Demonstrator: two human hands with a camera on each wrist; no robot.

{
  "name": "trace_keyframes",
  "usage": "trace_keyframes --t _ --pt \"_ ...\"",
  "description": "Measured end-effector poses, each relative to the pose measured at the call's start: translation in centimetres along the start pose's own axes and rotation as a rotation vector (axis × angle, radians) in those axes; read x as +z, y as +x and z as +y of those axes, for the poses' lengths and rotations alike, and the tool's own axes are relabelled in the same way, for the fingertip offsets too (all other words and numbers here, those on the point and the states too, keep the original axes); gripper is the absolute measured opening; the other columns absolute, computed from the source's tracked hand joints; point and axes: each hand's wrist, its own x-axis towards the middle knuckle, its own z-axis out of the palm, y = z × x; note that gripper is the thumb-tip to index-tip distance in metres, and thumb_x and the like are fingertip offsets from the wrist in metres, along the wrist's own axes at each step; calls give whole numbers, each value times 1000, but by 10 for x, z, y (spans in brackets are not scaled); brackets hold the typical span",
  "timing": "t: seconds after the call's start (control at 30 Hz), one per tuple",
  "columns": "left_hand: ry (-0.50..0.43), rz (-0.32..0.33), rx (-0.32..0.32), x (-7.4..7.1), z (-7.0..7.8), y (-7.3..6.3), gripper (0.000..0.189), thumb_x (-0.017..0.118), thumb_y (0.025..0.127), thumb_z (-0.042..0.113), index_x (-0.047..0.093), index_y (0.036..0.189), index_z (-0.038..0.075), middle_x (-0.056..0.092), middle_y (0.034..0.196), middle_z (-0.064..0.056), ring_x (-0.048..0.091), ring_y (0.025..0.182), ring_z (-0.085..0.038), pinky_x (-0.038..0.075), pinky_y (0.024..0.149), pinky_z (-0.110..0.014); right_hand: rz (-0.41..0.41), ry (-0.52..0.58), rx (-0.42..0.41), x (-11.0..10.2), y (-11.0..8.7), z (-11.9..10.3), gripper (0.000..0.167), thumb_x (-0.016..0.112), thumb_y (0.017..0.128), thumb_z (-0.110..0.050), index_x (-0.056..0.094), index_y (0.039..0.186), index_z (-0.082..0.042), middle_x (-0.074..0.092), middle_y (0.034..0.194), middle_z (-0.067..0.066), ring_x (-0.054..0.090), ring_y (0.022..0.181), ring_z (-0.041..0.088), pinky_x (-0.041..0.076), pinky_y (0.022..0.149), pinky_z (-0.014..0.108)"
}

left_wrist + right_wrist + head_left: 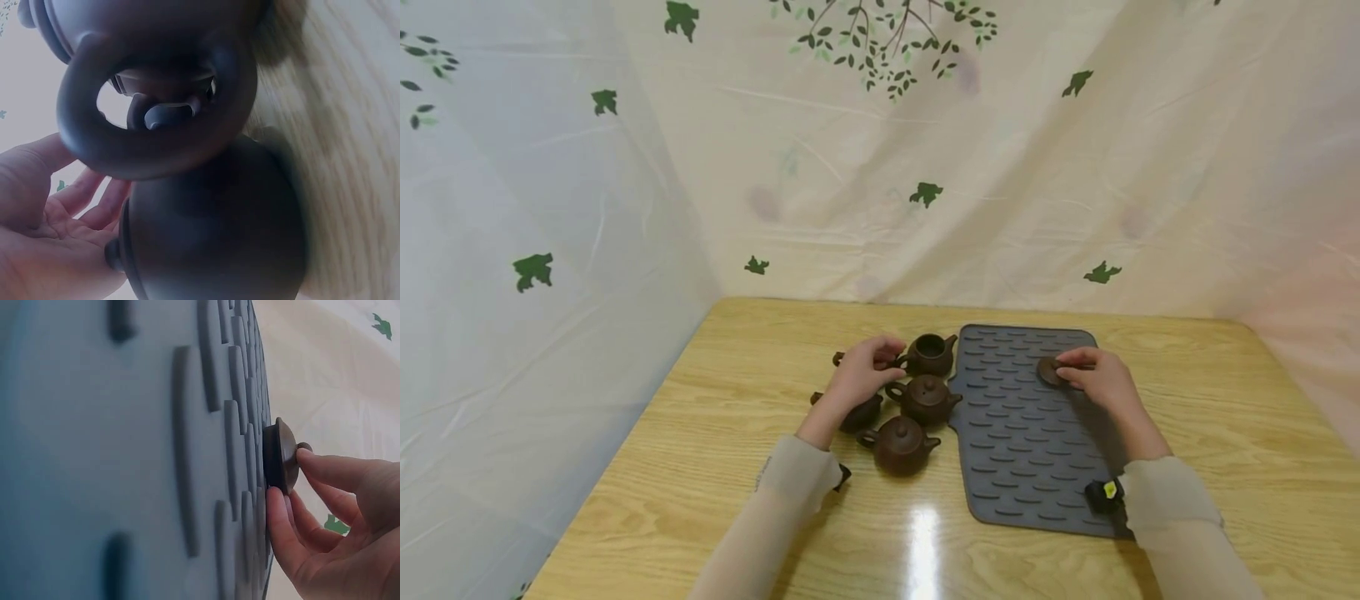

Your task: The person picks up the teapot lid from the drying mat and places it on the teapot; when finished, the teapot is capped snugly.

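My left hand [859, 372] is over the back of a group of dark brown teapots. Its thumb and fingers stand apart beside the handle of a lidless teapot [931, 357]. In the left wrist view this hand [44, 212] shows behind a lidded teapot [212, 225], its fingertips hidden by a large handle [156, 147]. Over the grey ridged mat [1022, 433], my right hand [1105, 380] holds a small brown teapot lid [1049, 372]. The right wrist view shows the lid [287, 456] close against the mat, thumb or finger at its knob and another finger at its rim.
A lidded teapot [927, 402] stands in front of the lidless one, and another [901, 448] is nearest me. More teapots are partly hidden under my left hand. The wooden table [700, 467] meets a leaf-printed sheet [850, 208] at the back.
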Motion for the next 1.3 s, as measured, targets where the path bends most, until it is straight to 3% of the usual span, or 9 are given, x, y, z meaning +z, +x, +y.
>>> trace_keyframes --t 0.17,0.3,0.4,0.47,0.97,1.3 --pt "17 -11 -8 -1 1 0 39 69 94 10 61 132 5 64 131 -13 61 122 -30 52 104 -43 10 -5 -13 1 -1 -5 35 66 96 -15 63 123 7 62 125 31 59 78 -6 58 68 18" --pt "29 -15 -16 -2 1 0 38 69 94 11 62 131 7 66 129 -13 62 120 -29 53 102 -43 12 -9 -37 2 -1 -14 35 66 97 -19 64 122 6 62 124 31 70 89 18 60 72 26" --pt "36 -20 -29 -2 1 0 37 69 94 12 63 130 8 66 128 -12 63 119 -29 53 101 -44 16 -7 -54 6 -1 -21 35 65 97 -19 64 122 5 62 124 30 67 103 36 61 74 32" --pt "38 -24 -37 -2 1 0 37 69 94 12 63 130 9 66 128 -12 63 119 -29 54 100 -43 22 -10 -68 8 0 -27 34 65 97 -19 64 122 4 62 124 29 65 108 41 60 74 32" --pt "25 -20 -52 0 -1 0 37 68 94 11 62 131 9 65 131 -11 63 120 -29 54 100 -42 -4 0 -105 40 12 -79 30 64 98 -21 67 122 -4 62 131 22 61 118 40 55 88 50" --pt "25 -25 -48 1 1 0 38 68 94 11 62 131 8 66 130 -11 64 119 -28 55 99 -42 -41 65 -133 68 20 -109 27 66 97 -22 69 120 -7 64 131 18 62 120 37 56 88 47"
